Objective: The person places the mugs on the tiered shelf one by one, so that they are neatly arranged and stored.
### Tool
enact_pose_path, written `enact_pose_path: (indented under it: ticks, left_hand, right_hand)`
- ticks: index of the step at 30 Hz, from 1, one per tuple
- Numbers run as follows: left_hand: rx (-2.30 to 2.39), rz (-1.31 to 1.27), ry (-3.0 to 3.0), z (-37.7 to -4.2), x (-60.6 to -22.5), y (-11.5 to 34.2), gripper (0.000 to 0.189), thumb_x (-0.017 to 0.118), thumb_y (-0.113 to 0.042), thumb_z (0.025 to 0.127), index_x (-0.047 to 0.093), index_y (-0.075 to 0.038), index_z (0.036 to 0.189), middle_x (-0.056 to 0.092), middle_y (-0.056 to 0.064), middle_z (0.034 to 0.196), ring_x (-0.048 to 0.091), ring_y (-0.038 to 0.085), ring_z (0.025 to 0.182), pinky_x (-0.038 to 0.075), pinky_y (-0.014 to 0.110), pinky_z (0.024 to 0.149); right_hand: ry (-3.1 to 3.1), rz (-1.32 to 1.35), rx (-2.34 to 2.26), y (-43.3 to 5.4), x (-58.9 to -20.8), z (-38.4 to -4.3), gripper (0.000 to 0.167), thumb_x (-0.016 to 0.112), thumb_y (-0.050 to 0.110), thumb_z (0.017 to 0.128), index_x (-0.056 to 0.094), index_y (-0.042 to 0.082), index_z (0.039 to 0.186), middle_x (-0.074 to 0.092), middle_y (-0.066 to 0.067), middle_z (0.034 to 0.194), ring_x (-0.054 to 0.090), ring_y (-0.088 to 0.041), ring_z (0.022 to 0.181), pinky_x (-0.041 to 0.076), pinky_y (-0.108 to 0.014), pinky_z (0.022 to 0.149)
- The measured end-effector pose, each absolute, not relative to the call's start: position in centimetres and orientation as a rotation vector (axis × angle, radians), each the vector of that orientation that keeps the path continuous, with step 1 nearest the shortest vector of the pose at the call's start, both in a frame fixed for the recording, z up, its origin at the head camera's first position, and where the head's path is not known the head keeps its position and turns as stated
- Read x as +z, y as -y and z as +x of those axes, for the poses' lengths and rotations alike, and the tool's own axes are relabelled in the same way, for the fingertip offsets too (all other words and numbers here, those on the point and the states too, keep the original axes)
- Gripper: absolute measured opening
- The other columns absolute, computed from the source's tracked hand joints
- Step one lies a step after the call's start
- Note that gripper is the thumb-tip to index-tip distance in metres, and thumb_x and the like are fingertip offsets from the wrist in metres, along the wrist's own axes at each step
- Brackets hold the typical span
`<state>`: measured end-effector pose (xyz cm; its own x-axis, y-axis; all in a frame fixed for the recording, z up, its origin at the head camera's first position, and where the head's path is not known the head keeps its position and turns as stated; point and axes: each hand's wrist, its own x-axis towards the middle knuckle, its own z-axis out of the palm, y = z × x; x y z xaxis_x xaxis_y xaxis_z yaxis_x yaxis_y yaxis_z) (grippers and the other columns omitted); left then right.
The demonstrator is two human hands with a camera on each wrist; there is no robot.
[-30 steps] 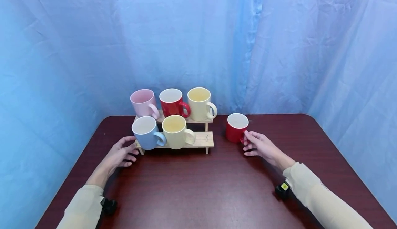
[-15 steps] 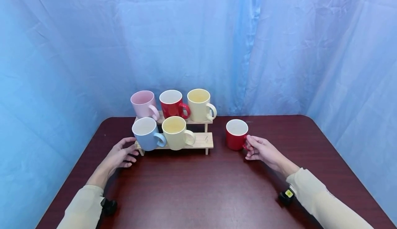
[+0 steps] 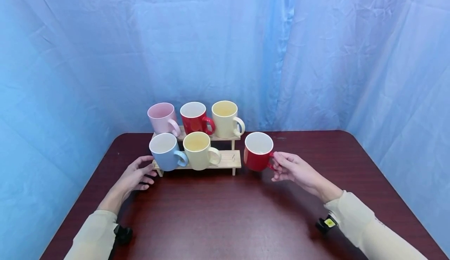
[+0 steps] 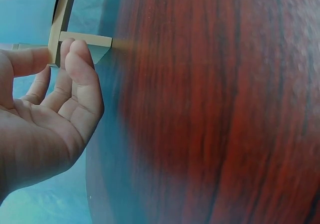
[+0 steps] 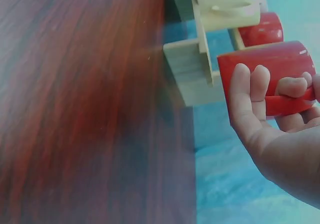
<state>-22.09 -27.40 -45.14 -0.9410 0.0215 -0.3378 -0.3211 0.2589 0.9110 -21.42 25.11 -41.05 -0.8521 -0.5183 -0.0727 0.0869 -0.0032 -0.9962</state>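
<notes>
My right hand (image 3: 295,170) grips the handle of a red mug (image 3: 256,159) with a white inside. The mug is upright and raised over the table, just right of a two-tier wooden rack (image 3: 230,159). In the right wrist view, fingers curl round the red handle (image 5: 287,105). My left hand (image 3: 136,174) holds the left end of the rack's lower shelf; the left wrist view shows the thumb and fingertips at the board's end (image 4: 56,38). A light blue mug (image 3: 163,152) and a pale yellow mug (image 3: 196,152) stand on the lower shelf, left of its bare right end.
On the upper shelf stand a pink mug (image 3: 161,119), another red mug (image 3: 193,121) and another yellow mug (image 3: 224,123), handles to the right. A dark red-brown wooden table (image 3: 211,213) lies underneath. Blue curtains (image 3: 211,49) hang behind and at both sides.
My right hand has brought the red mug nearer, then up off the table and left toward the rack. My left hand has stayed at the rack's left end.
</notes>
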Motion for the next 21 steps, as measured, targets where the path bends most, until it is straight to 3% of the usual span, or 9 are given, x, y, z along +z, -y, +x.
enact_pose_path:
  ticks: [10, 21]
  left_hand:
    - [1.734, -0.279, -2.252, -22.0, -45.2, 27.4, 0.055, 0.057, -0.033, 0.105, 0.035, -0.015, 0.151, 0.066, 0.012, 0.101, 0.066, 0.021, 0.074, 0.054, 0.031, 0.060]
    - [1.728, -0.275, -2.260, -22.1, -45.3, 27.4, 0.054, 0.057, -0.032, 0.105, 0.035, -0.015, 0.151, 0.066, 0.013, 0.101, 0.065, 0.021, 0.073, 0.055, 0.032, 0.060]
  right_hand:
    - [-1.863, -0.556, -1.827, -21.4, -40.5, -22.4, 0.036, 0.049, 0.026, 0.109, 0.047, -0.005, 0.092, 0.048, -0.013, 0.078, 0.059, -0.022, 0.074, 0.059, -0.045, 0.081]
    - [-1.855, -0.576, -1.832, -19.6, -41.7, -24.6, 0.034, 0.049, 0.025, 0.109, 0.049, -0.005, 0.091, 0.051, -0.012, 0.079, 0.056, -0.022, 0.072, 0.058, -0.047, 0.081]
